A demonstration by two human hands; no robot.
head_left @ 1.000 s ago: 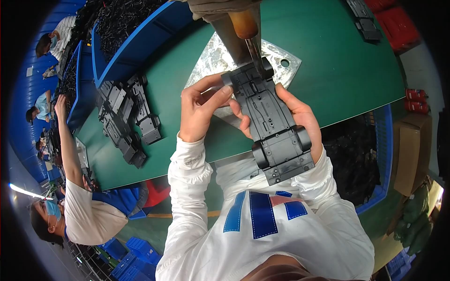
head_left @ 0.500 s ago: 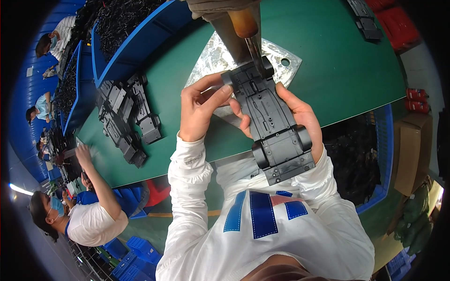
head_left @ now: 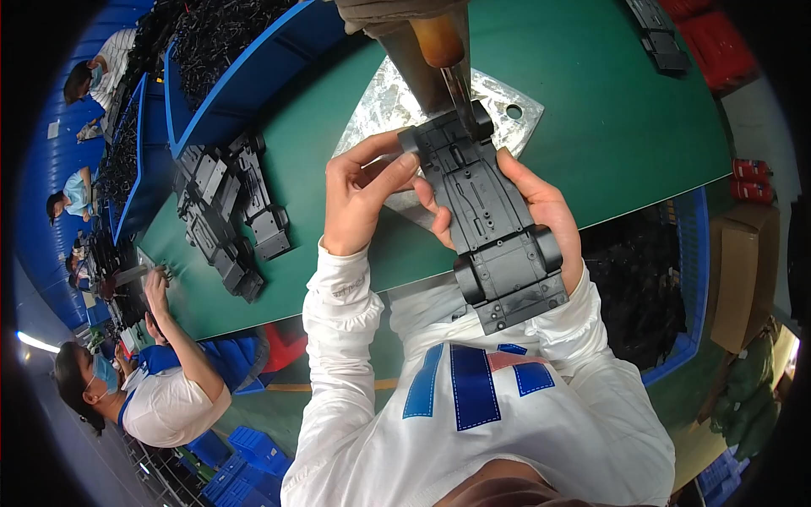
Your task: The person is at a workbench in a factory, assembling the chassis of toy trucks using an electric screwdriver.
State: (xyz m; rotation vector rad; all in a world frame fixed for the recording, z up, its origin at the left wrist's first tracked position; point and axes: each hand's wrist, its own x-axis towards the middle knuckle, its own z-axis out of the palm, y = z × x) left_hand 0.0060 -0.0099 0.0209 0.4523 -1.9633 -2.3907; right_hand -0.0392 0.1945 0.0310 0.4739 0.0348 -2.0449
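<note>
L hand (head_left: pixel 359 198) is pinching chassis (head_left: pixel 477 203) by its far L side, R hand (head_left: pixel 553 220) is gripping its R edge, both holding it by plate (head_left: pixel 372 106) & table (head_left: pixel 591 127) edge. If grips are slipping, tool (head_left: pixel 454 80) could be marring it. R fingers are mostly hiding underneath; tip contact isn't showing clearly.

Right of the flat green table (head_left: pixel 625 127) sit red cylindrical cans (head_left: pixel 750 181); at its lower right, a brown cardboard box (head_left: pixel 737 283); at its lower left, blue plastic crates (head_left: pixel 256 452).
</note>
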